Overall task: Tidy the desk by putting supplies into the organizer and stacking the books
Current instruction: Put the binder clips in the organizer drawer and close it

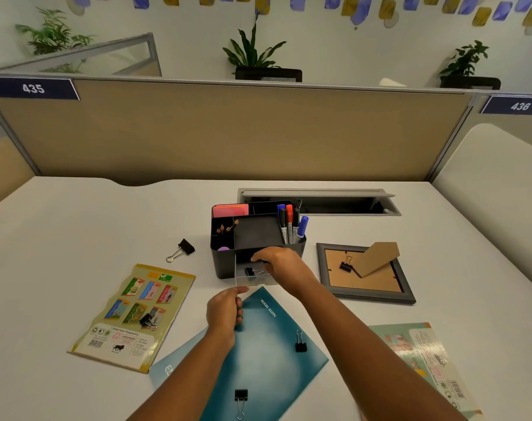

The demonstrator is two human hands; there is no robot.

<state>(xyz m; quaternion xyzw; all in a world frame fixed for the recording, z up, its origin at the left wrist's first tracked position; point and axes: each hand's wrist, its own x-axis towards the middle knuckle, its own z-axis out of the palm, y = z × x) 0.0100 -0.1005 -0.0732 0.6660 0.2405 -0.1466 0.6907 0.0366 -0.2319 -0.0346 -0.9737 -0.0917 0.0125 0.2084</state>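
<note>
A black organizer [225, 262] stands mid-desk with markers [291, 223] and pink notes [230, 210] in it. Its clear drawer [243, 282] is pulled out at the front. My left hand [224, 311] pinches the drawer's front left corner. My right hand [284, 264] reaches into the drawer, fingers on the wire handles of a black binder clip [249, 271] inside it. Loose clips lie on the desk [184, 249], on a yellow book [147, 321] and on the teal notebook [300, 344]. The yellow book [128, 341], the teal notebook [267, 366] and a green book [426, 357] lie apart.
A grey picture frame [325, 268] lies face down right of the organizer with a clip [346, 265] on its back. A light blue book [167, 369] sticks out from under the teal notebook. A cable hatch [319, 194] is open behind the organizer, before the partition [228, 132].
</note>
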